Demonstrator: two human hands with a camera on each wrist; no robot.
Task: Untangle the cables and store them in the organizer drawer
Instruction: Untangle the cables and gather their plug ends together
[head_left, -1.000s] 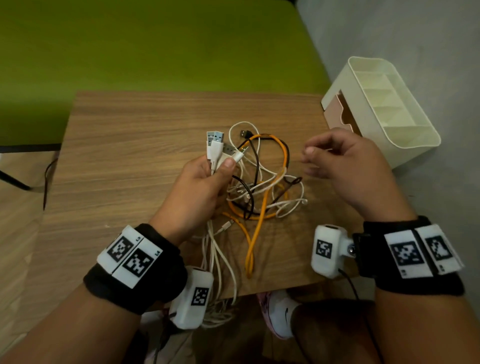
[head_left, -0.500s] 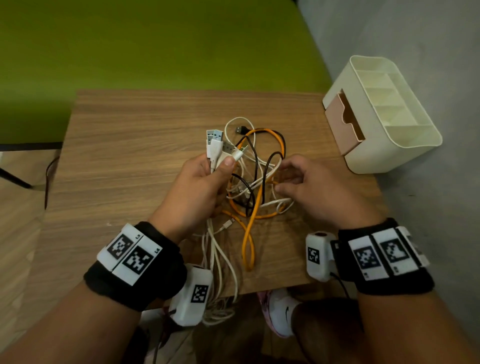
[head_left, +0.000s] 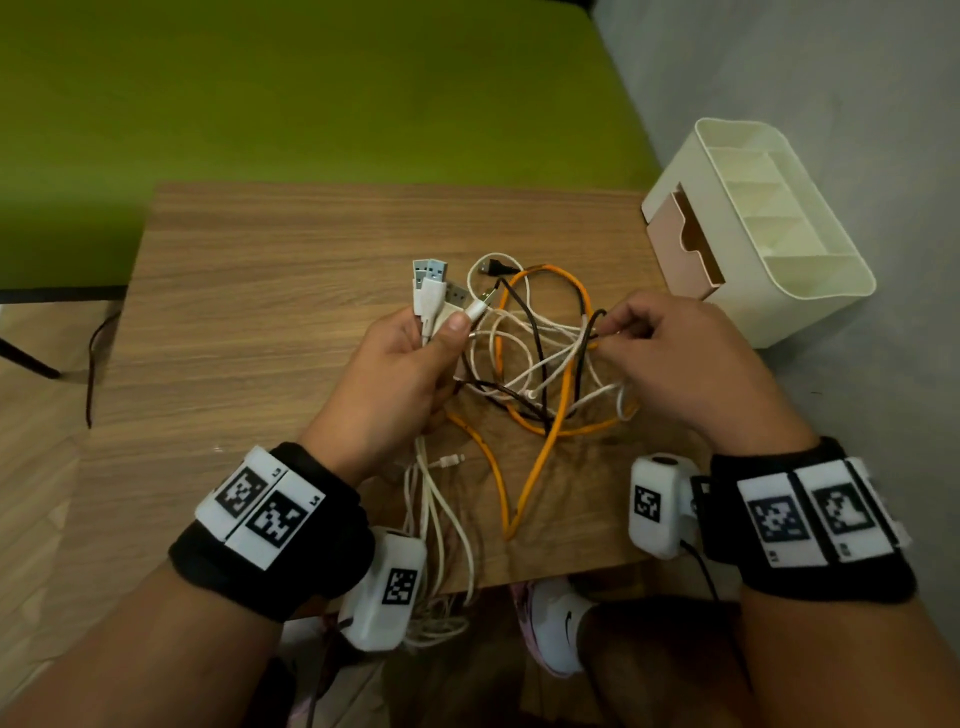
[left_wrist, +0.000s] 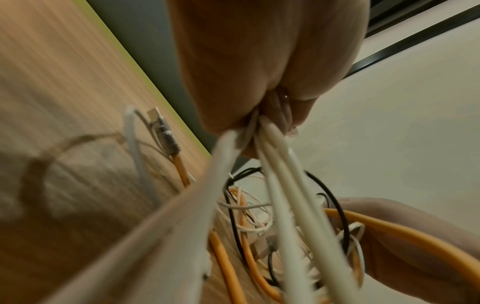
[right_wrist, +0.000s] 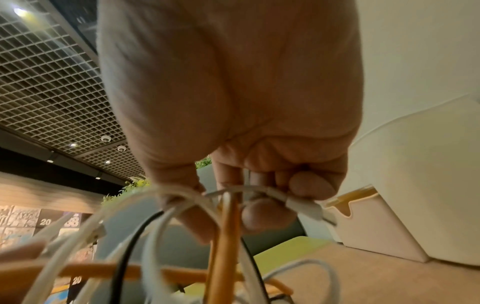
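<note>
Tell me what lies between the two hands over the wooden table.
In the head view, the tangled knot of orange, white and black cables fills the stretch between the left hand and the right hand; each hand grips part of it.

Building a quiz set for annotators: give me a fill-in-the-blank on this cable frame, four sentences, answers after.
1. The left hand grips a bundle of ____ cables with USB plugs.
2. The right hand pinches strands of the tangle on the ____ table.
3. The thickest loop in the tangle is ____.
4. The organizer has a ____ drawer, slightly open.

Missing words: white; wooden; orange; pink
</note>
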